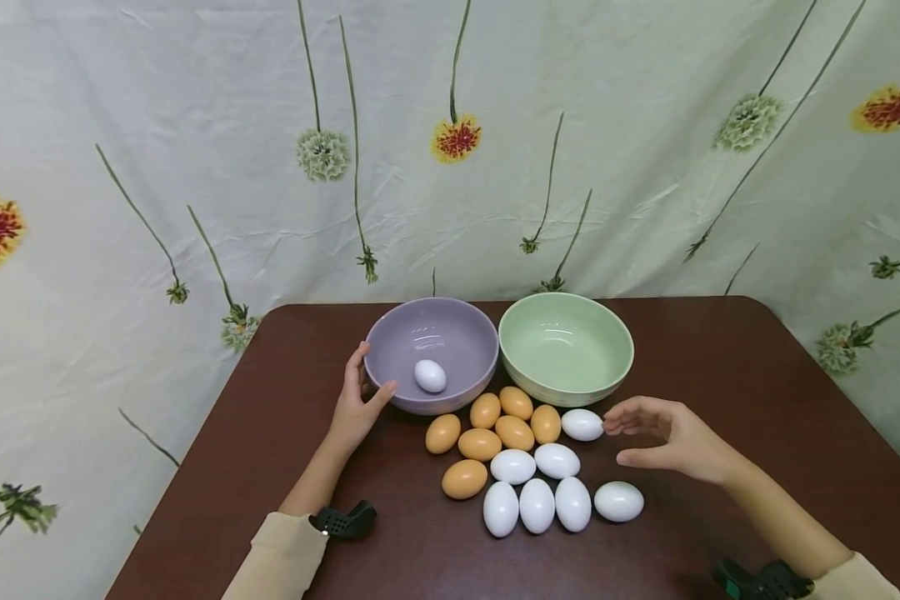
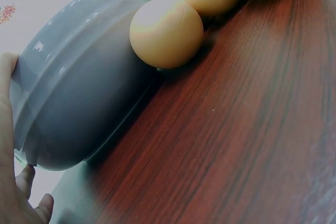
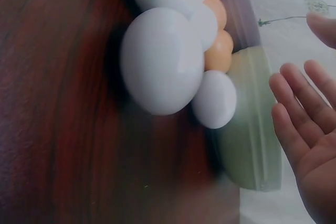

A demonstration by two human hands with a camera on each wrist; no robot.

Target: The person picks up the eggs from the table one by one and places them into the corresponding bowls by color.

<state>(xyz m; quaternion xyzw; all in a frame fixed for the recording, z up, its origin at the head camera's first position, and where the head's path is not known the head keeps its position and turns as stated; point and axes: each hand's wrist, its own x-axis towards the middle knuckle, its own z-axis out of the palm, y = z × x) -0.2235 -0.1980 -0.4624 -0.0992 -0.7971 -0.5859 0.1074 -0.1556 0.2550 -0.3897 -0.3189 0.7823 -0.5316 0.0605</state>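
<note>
My left hand (image 1: 356, 408) holds the purple bowl (image 1: 465, 321) at its near left side, thumb at the front rim and fingers along the left edge. Inside that bowl lies one white egg (image 1: 430, 376). My right hand (image 1: 671, 437) hovers over the table, fingers loosely bent and apart from the thumb, with nothing between them. Its fingertips come right beside a white egg (image 1: 582, 425) in front of the green bowl (image 1: 566, 350). In the right wrist view the palm (image 3: 328, 169) faces the camera, bare of any object.
Several brown eggs (image 1: 480, 444) cluster in front of the bowls. Several white eggs (image 1: 537, 505) lie nearer the front, one white egg (image 1: 618, 502) slightly apart on the right. All rest on a dark wooden table (image 1: 412, 550). A flowered cloth (image 1: 495, 208) hangs behind it.
</note>
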